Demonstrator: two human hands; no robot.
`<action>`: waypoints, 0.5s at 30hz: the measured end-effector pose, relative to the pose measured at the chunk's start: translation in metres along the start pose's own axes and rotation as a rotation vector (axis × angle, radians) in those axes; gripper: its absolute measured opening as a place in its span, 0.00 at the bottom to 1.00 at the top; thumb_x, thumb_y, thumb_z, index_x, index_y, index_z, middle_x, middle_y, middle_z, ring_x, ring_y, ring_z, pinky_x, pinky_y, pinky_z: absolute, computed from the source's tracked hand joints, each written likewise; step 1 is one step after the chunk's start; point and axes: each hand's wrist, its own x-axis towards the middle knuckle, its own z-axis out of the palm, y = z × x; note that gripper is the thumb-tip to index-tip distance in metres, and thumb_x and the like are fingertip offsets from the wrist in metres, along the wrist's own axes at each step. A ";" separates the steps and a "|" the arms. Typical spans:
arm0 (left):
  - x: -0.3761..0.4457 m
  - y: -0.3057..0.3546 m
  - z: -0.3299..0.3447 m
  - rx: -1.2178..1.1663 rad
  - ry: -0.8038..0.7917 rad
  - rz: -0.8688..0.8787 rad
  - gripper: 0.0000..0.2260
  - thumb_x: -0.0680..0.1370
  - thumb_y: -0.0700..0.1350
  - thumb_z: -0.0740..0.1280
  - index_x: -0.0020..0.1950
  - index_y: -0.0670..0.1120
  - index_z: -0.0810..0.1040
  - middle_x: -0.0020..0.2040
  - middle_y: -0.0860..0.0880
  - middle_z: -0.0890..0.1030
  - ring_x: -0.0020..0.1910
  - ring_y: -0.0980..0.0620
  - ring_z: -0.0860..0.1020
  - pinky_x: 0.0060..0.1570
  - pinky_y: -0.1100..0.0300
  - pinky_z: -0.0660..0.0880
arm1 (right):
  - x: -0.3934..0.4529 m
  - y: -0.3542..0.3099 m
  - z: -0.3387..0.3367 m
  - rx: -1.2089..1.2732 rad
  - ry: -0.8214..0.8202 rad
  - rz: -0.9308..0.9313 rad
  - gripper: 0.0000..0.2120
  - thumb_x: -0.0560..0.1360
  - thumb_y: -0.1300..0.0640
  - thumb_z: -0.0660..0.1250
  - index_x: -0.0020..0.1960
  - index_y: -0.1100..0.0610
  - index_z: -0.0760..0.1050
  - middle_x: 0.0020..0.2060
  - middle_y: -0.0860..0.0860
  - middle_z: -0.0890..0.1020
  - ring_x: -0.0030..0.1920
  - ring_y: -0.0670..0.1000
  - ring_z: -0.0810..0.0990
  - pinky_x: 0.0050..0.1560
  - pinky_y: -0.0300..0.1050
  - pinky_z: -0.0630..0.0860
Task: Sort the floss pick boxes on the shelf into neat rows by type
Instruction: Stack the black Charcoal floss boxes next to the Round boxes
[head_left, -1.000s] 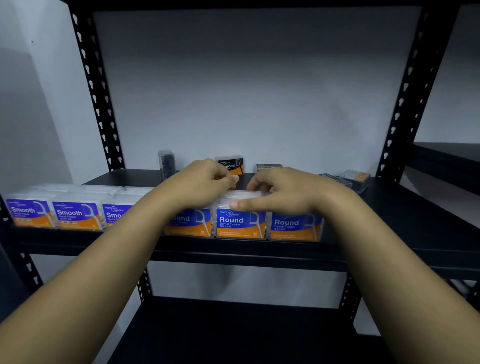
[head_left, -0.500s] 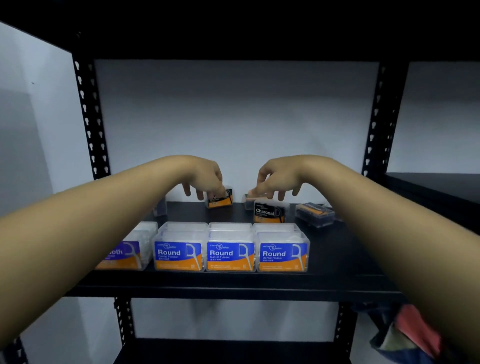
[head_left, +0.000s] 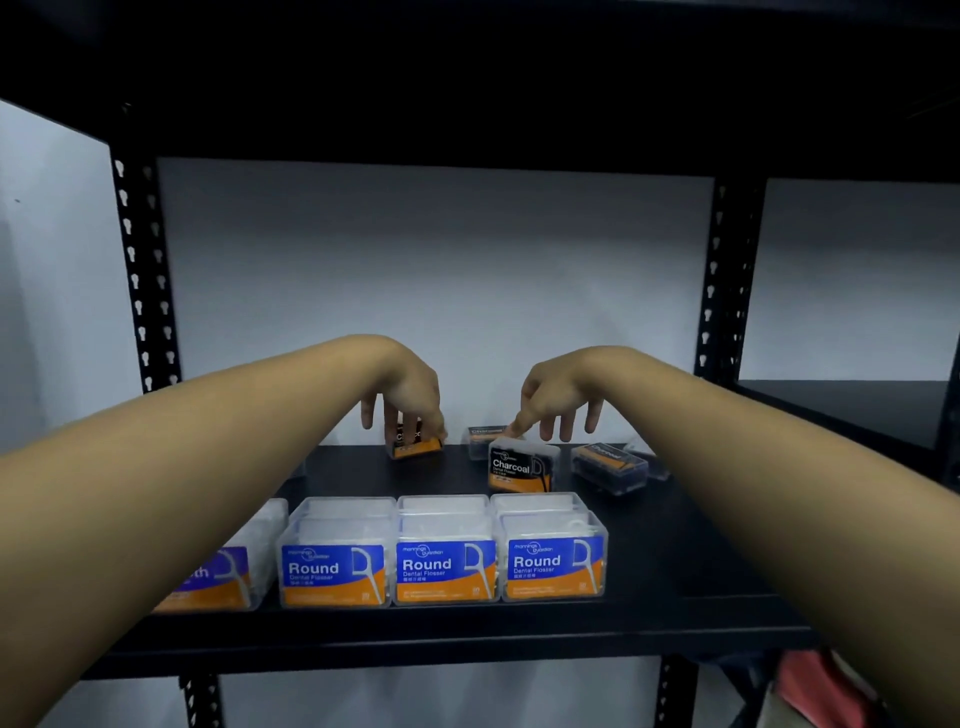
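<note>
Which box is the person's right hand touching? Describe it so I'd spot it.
On the black shelf, look behind the front row of blue Round boxes. The right hand touches an upright Charcoal box; unlike nearby black boxes, its label faces you.

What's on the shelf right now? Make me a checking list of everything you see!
Surface: black shelf, dimly lit.
Job's things: three Round boxes in a neat front row; a Smooth box at their left, partly hidden by the arm; Charcoal boxes scattered behind, one upright, one lying flat, one behind.
Clutter: nothing seen.
Grippers: left hand grips a tilted Charcoal box; right hand reaches down, a fingertip at the upright box's top.
Cables: nothing seen.
Surroundings: white wall, black perforated posts, red fabric below right.
</note>
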 end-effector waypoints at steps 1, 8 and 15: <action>0.003 -0.004 -0.001 0.005 0.030 0.004 0.11 0.79 0.52 0.68 0.54 0.46 0.81 0.51 0.48 0.85 0.55 0.46 0.85 0.57 0.46 0.81 | 0.002 0.000 0.001 -0.011 0.015 0.002 0.22 0.75 0.40 0.73 0.59 0.56 0.80 0.52 0.51 0.86 0.52 0.53 0.86 0.56 0.57 0.83; 0.025 -0.054 -0.002 0.132 0.116 -0.051 0.12 0.79 0.53 0.68 0.54 0.46 0.81 0.52 0.49 0.84 0.52 0.48 0.84 0.52 0.49 0.82 | 0.026 -0.013 0.022 -0.153 0.015 0.037 0.26 0.72 0.44 0.78 0.64 0.57 0.78 0.58 0.53 0.83 0.56 0.57 0.85 0.44 0.52 0.84; 0.038 -0.110 -0.001 0.214 0.317 -0.085 0.16 0.73 0.54 0.74 0.57 0.48 0.80 0.58 0.50 0.80 0.54 0.48 0.78 0.54 0.54 0.78 | 0.058 -0.029 0.035 -0.128 -0.005 0.064 0.26 0.70 0.51 0.81 0.64 0.54 0.77 0.66 0.56 0.74 0.57 0.67 0.83 0.40 0.57 0.86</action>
